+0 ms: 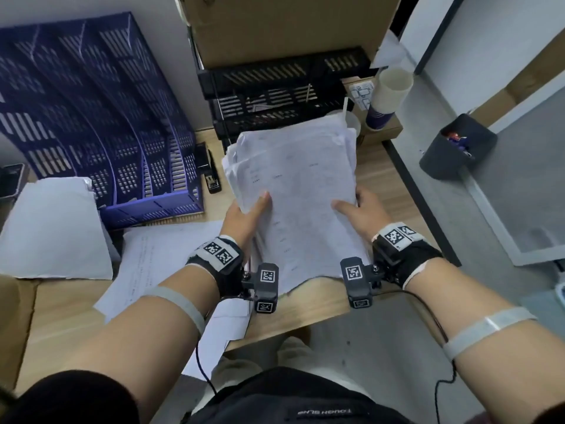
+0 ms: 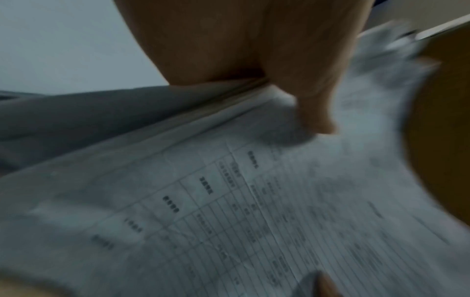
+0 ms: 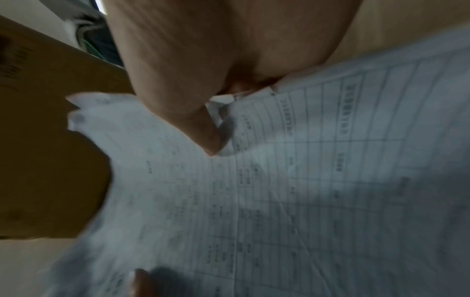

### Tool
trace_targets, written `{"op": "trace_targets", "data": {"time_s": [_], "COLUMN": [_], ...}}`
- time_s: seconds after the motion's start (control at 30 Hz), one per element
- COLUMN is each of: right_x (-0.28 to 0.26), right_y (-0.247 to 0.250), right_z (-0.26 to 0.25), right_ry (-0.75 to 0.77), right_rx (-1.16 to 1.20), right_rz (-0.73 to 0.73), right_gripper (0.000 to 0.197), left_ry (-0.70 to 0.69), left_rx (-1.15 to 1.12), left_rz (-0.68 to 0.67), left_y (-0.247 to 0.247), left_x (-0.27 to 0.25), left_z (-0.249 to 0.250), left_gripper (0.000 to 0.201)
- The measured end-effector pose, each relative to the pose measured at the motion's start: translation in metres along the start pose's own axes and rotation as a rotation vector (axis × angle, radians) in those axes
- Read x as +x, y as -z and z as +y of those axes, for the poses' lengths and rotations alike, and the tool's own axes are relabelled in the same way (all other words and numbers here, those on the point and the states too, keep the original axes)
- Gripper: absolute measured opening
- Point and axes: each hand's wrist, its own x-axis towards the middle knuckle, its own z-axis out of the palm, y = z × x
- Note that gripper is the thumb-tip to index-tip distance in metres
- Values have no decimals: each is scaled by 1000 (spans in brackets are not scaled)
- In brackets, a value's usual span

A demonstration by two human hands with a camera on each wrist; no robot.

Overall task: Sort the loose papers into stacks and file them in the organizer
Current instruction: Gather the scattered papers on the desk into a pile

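Filing step in hand: left hand point(image 1: 244, 215) and right hand point(image 1: 360, 209) each grip the paper stack point(image 1: 293, 191) — held above the surface, black tray organizer point(image 1: 275, 96) at 12 o'clock. Next: square edges, slide into a tier.

Black stapler point(image 1: 210, 171) lies on the wooden desk point(image 1: 376, 166); stacked paper cups point(image 1: 385, 97) stand on a cardboard box point(image 1: 383, 130); dark grey bin point(image 1: 457, 146) sits on the floor, holding small items.

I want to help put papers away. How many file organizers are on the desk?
2. A blue organizer stands at the desk's back left. A black tray organizer sits straight behind the paper stack held in both hands. Others may be hidden.
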Motion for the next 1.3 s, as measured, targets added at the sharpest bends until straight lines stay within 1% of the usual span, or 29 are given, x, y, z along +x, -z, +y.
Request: {"op": "trace_targets", "data": {"time_s": [0.03,0.1,0.13,0.17,0.27,0.3,0.33,0.4,0.43,0.5,0.53,0.57,0.6,0.63,0.7,0.73,0.77,0.8,0.83,0.9,0.93,0.97,1.0,1.07,1.1,1.13,1.17,1.23,1.3], "right_x": [-3,-9,-12,-15,-25,-28,-31,-31,-31,-27,-26,-26,-26,-25,-26,-24,-21,-18,-15,-7,-3,1,5,8,9,11,11,8,1], "right_y": [2,7,9,8,0,-4,-8,-11,-10,-8,-7,-5,-3,1,10,13,17,18,17,15,14,13,13,10,6,-2,-14,-49,-91], "right_z": [-11,-26,-27,-26,-12,-4,2,13,16,21,22,23,21,20,11,8,6,7,9,18,25,32,37,41,39,38,37,36,40], "right_ry": [47,84,90,98,63,26,-14,-49,-52,-105,-123,-111,-78,-29,48,57,44,2,-45,-127,-162,-196,-228,-243,-220,-192,-170,-163,-184], "right_rx": [40,102,137,180,309,326,326,342,365,372,315,232,141,75,-32,-81,-141,-211,-280,-381,-400,-408,-431,-562,-599,-572,-512,-435,-378], "right_rz": [46,138,175,212,334,347,334,300,299,305,288,265,242,225,185,159,128,89,50,0,7,45,117,295,341,331,272,34,-227], "right_gripper": [25,16,13,12,16,18,21,23,26,36,32,23,17,17,29,34,36,35,34,38,41,44,47,49,47,41,31,13,15], "left_ry": [-60,-192,-237,-258,-227,-222,-202,-149,-143,-176,-196,-201,-190,-154,-67,-20,31,85,124,192,230,266,288,284,274,258,250,243,283], "left_rx": [-64,-136,-130,-106,80,145,176,148,149,260,329,362,353,311,220,197,206,243,294,343,307,242,166,113,129,161,208,353,519], "left_rz": [-5,-88,-132,-176,-171,-169,-184,-190,-173,-121,-94,-63,-28,-1,14,8,11,25,35,42,45,54,67,137,186,247,316,453,566], "left_y": [-2,-6,-7,-7,-10,-12,-14,-19,-21,-23,-23,-23,-23,-21,-18,-17,-15,-14,-12,-9,-5,-1,6,28,44,62,81,121,159], "left_x": [1,0,0,-1,-13,-16,-17,-17,-16,-13,-11,-11,-10,-8,-3,-2,-3,-4,-5,-11,-12,-14,-17,-18,-19,-20,-21,-29,-41], "left_z": [14,39,45,48,46,38,32,22,21,18,16,14,13,11,8,7,4,0,-4,-12,-14,-14,-11,-8,-7,-9,-13,-22,-28], "left_gripper": [40,58,61,59,43,44,49,61,59,44,33,26,27,35,58,65,69,68,63,41,30,23,20,23,23,22,20,19,28]}}
